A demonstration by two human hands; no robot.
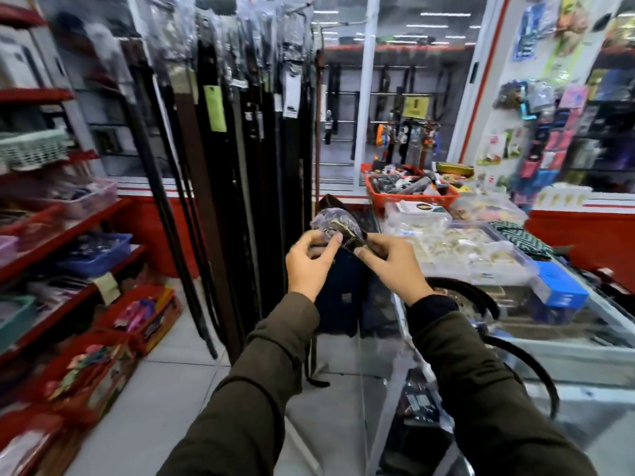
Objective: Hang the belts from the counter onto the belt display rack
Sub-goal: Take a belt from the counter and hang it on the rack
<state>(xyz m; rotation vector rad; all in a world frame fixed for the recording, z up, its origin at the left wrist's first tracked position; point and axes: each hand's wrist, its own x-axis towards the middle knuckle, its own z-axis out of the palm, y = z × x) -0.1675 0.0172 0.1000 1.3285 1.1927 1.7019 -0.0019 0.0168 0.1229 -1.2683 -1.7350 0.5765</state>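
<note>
My left hand [311, 261] and my right hand [391, 261] both grip the buckle end of a dark belt [338, 225], whose buckle is wrapped in clear plastic. The belt's strap hangs down between my arms toward the floor. Just ahead and to the left stands the belt display rack [240, 115], crowded with several dark and brown belts hanging full length, some with plastic-wrapped buckles and tags. On the glass counter [584, 338] to my right lie two more dark belts [481, 297], curved in loops.
Red shelves [68, 231] with baskets and trays line the left wall. Boxes of hair accessories [144, 314] sit on the tiled floor. The counter carries clear boxes of jewellery [457, 245], a red basket [409, 190] and a blue box [560, 290].
</note>
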